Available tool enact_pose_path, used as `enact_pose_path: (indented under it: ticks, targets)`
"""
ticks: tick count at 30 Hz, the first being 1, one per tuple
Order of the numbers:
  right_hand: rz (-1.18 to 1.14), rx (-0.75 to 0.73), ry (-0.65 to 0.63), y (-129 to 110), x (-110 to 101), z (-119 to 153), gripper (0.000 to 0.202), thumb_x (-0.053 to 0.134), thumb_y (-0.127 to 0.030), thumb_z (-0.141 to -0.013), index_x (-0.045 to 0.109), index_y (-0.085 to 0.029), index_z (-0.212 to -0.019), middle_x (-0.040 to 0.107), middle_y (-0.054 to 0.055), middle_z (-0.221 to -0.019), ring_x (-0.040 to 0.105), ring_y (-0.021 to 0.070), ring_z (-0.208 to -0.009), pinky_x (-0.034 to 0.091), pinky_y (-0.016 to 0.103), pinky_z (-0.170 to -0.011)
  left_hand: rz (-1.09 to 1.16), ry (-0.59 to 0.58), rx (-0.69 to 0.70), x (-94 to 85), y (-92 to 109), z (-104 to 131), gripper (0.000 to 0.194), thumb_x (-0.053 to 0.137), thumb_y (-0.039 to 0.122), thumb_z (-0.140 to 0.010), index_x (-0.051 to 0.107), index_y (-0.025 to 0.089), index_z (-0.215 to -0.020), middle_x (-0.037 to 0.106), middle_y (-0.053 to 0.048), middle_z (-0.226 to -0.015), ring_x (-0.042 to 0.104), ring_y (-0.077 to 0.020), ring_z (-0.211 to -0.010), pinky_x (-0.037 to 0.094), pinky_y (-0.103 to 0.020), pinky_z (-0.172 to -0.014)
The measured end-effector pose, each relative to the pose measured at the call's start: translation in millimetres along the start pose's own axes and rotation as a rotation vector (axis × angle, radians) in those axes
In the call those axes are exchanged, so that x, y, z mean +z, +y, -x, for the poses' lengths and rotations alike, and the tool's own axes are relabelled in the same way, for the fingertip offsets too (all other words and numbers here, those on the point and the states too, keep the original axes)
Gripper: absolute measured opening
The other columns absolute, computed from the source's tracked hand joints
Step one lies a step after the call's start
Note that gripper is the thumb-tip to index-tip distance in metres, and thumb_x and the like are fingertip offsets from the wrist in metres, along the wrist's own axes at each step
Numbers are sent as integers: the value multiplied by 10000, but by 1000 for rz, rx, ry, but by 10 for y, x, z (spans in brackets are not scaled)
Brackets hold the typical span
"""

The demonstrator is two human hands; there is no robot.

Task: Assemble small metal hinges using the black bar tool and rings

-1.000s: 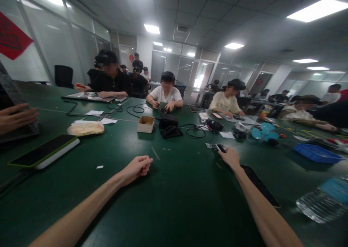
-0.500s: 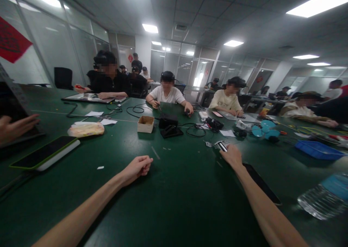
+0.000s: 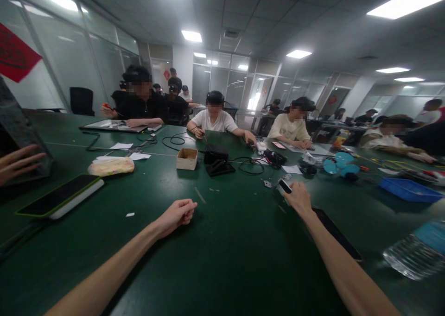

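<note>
My left hand [image 3: 179, 212] rests on the green table [image 3: 222, 260] in a loose fist, with nothing visible sticking out of it. Farther right, my right hand [image 3: 299, 197] is closed on a small white object with a black face [image 3: 284, 186], too small and blurred to name. Just left of that object lie small metal pieces [image 3: 267, 183]. A dark flat slab, like a phone or tablet [image 3: 335, 232], lies partly under my right forearm. A thin clear strip [image 3: 200, 195] is on the table beyond my left fist.
A small open cardboard box [image 3: 187, 159] and a black device [image 3: 217, 161] stand mid-table. To the left are a green-edged phone [image 3: 59, 196] and a wrapped packet [image 3: 111, 166]. On the right are a water bottle [image 3: 417, 251], a blue tray [image 3: 410, 189] and blue fan blades [image 3: 341, 166]. Co-workers sit opposite.
The small white object in my right hand has turned, showing a more rounded white end. My left hand has barely moved. At the far left, another person's hand has shifted lower and left.
</note>
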State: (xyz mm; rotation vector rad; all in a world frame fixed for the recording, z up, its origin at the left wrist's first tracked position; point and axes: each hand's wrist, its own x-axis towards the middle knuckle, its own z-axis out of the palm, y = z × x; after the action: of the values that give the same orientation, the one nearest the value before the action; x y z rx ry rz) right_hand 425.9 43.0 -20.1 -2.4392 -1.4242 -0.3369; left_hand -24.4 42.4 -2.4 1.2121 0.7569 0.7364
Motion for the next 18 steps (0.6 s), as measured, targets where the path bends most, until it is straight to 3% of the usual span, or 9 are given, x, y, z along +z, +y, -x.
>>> enact_pose_path:
  ticks: [18]
  targets:
    - [-61,-70,47,31,63,6,193,568,-243,-778,508,-159,-941,480,73,-1001,530,197,-837,386,267,-670,20,-32,-2,-38,-49,-23,440,707,448,-739,402,159,-609,369,72,-542,292,-52,-466,168,-207,-452]
